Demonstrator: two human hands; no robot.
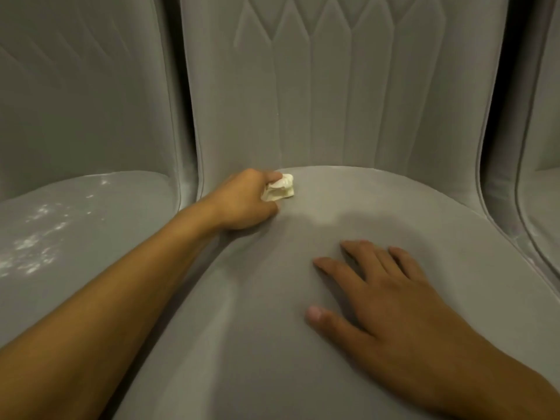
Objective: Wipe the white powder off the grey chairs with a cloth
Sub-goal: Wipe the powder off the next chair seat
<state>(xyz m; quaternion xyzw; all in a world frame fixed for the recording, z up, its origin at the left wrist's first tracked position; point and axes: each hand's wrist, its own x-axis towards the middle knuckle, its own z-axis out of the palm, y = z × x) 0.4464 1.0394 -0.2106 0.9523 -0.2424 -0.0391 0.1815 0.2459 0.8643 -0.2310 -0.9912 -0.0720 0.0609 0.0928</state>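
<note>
A grey upholstered chair (303,344) fills the middle of the view, its quilted backrest rising behind the seat. My left hand (245,200) grips a small bunched cream cloth (280,189) and holds it against the seat near the back left corner. My right hand (385,295) lies flat on the seat with its fingers spread and straight, nearer to me. A faint pale smudge (325,218) shows on the seat just right of the cloth. White powder (39,237) is scattered in patches over the seat of the grey chair on the left.
A third grey chair (542,192) stands at the right edge, with a thin pale line of powder along its seam. Narrow dark gaps separate the chairs. The chair backs close off the far side.
</note>
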